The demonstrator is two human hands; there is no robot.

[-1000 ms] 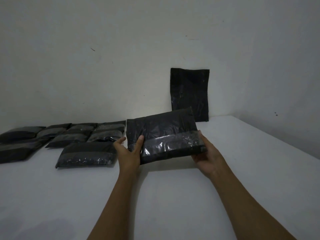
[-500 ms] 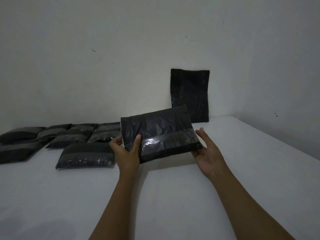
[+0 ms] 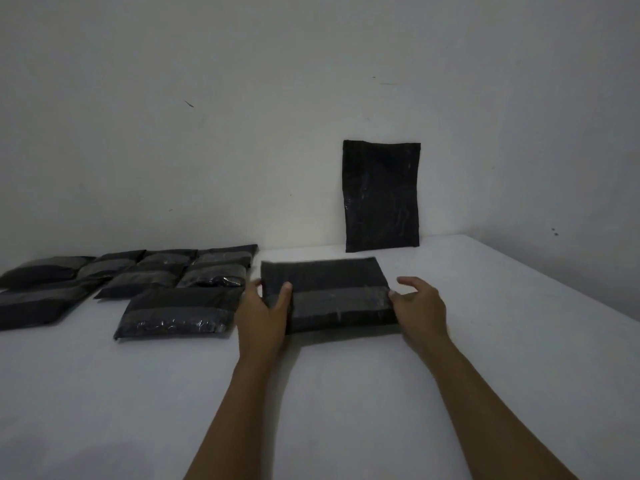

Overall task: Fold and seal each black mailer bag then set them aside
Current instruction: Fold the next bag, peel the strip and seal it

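A folded black mailer bag with a shiny tape strip across it lies flat on the white table. My left hand holds its left edge, thumb on top of the bag. At the bag's right edge my right hand touches it with relaxed, spread fingers. Several folded, sealed black bags lie in rows to the left. One unfolded black bag leans upright against the back wall.
The white wall runs along the table's far side. The table's right edge slants from the back corner toward the near right. Bare white tabletop stretches in front of the bags.
The bag has come down from mid-air onto the table, just right of the sealed bags. My right hand has loosened from gripping its right end to touching it.
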